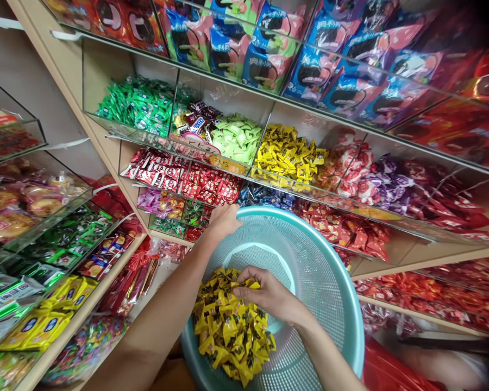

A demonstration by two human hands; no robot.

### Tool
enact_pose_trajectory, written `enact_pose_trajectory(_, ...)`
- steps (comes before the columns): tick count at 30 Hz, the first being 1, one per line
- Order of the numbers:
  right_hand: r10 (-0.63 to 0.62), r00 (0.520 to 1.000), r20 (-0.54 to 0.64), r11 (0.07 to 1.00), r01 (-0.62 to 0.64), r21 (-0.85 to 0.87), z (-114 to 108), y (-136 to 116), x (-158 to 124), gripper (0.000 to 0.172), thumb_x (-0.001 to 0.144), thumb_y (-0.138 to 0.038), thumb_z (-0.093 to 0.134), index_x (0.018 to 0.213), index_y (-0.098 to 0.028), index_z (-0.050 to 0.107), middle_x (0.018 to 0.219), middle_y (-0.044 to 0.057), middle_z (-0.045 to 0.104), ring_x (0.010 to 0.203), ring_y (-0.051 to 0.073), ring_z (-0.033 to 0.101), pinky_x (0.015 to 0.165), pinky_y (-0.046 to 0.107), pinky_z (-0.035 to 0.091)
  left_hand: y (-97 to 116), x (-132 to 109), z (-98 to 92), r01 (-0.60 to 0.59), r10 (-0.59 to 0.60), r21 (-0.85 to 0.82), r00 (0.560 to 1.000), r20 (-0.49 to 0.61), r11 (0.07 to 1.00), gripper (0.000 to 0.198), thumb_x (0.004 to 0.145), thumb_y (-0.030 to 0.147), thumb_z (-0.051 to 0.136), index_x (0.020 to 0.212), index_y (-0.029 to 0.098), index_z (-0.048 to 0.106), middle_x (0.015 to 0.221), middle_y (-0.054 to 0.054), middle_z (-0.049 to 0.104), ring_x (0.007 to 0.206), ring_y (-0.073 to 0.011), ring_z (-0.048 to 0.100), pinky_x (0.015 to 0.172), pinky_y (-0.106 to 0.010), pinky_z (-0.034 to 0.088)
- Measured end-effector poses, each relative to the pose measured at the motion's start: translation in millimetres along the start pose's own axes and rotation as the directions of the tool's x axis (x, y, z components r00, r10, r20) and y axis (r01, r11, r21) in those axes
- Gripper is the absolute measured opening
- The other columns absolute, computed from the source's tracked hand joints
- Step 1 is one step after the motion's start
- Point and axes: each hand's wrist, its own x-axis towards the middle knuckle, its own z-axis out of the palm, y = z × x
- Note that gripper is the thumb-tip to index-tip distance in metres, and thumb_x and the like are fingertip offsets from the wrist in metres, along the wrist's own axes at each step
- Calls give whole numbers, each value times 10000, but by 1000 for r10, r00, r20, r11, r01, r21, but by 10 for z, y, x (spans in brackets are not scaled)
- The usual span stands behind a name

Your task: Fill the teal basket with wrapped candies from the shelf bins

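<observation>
On the left, the left hand [225, 220] is clamped on the far rim of the green basket [358, 320], probably for keeping it steady against the shelves. The yellow candies [232, 331] lie inside the basket, in one heap at its left lower side; perhaps the basket leans that way. To the right of the heap's middle, the right hand [264, 293] is over the candies, with fingers bent and touching them; whether it is closed on any piece, I cannot tell.

Around, at far left, stand shelves with packaged cakes [44, 203] and yellow packets [44, 328]. Next come green candies [140, 106], then, more to the right, similar yellow candies [287, 157] in a shelf compartment, and red packets [350, 231] beside the basket. The clear front panel [155, 138] stands between the basket and these upper candies, and the basket itself hides part of the lower shelves.
</observation>
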Motion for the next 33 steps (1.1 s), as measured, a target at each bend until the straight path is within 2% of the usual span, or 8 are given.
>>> enact_pose_trajectory(4, -26, 994, 109, 984, 44, -171, -68, 8, -39, 279, 735, -441, 557, 798, -173, 603, 737, -11, 588, 680, 112, 505, 602, 218, 366, -12, -1, 15, 0, 0, -12, 1000, -2, 1000, 353, 712, 456, 519, 984, 232, 549, 965, -45, 621, 899, -196, 559, 769, -279, 400)
enact_pose_trajectory(8, 29, 973, 229, 953, 42, -299, -165, 13, -104, 240, 698, -403, 605, 783, -179, 620, 729, -24, 582, 677, 106, 492, 596, 209, 348, -19, -8, 23, -11, 11, -14, 1000, -9, 1000, 343, 711, 449, 518, 971, 227, 553, 952, -51, 623, 887, -205, 563, 759, -292, 403)
enact_pose_trajectory(16, 78, 971, 224, 888, 35, -459, -187, 94, -145, 344, 557, -370, 713, 797, -165, 577, 721, -30, 547, 632, 98, 456, 516, 193, 293, -3, -20, 19, -17, 17, 7, 1000, -20, 1000, 362, 712, 459, 513, 984, 223, 550, 955, -52, 627, 877, -202, 568, 754, -291, 414)
enact_pose_trajectory(20, 86, 972, 220, 891, 24, -453, -185, 51, -161, 379, 606, -463, 666, 824, -163, 587, 745, -7, 574, 648, 113, 476, 540, 208, 317, 3, -24, 16, -31, 31, 15, 999, -32, 999, 350, 711, 451, 513, 974, 223, 552, 941, -51, 632, 864, -210, 575, 737, -298, 425)
enact_pose_trajectory(24, 26, 994, 103, 951, 7, -309, -217, 13, -151, 339, 745, -490, 524, 761, -155, 573, 671, 2, 565, 612, 101, 476, 537, 208, 335, 3, -28, 6, -27, 27, 7, 999, -27, 1000, 358, 712, 453, 508, 984, 223, 547, 957, -55, 629, 883, -216, 571, 754, -302, 418)
enact_pose_trajectory(28, 47, 999, -12, 998, -46, 46, -200, -19, -95, 354, 783, -504, 460, 801, -159, 532, 643, -8, 543, 451, 50, 377, 407, 179, 276, 6, -22, -3, -9, 9, -2, 1000, -13, 1000, 363, 712, 452, 508, 994, 226, 541, 975, -54, 623, 911, -205, 562, 778, -284, 405)
enact_pose_trajectory(30, 86, 996, -31, 958, -74, 277, -163, -49, -66, 359, 785, -507, 454, 897, -171, 512, 738, 13, 559, 481, 58, 431, 395, 172, 308, 5, -18, -6, -7, 7, 0, 1000, -10, 1000, 360, 711, 456, 506, 988, 229, 543, 966, -50, 627, 903, -201, 566, 768, -277, 408)
enact_pose_trajectory(33, 121, 993, 3, 841, -104, 531, -103, -93, -37, 369, 798, -470, 461, 1038, -190, 477, 879, 46, 557, 642, 99, 538, 504, 212, 432, -4, -13, -8, -23, 23, 6, 999, -27, 1000, 351, 714, 460, 495, 975, 230, 546, 952, -52, 632, 887, -209, 574, 746, -285, 418)
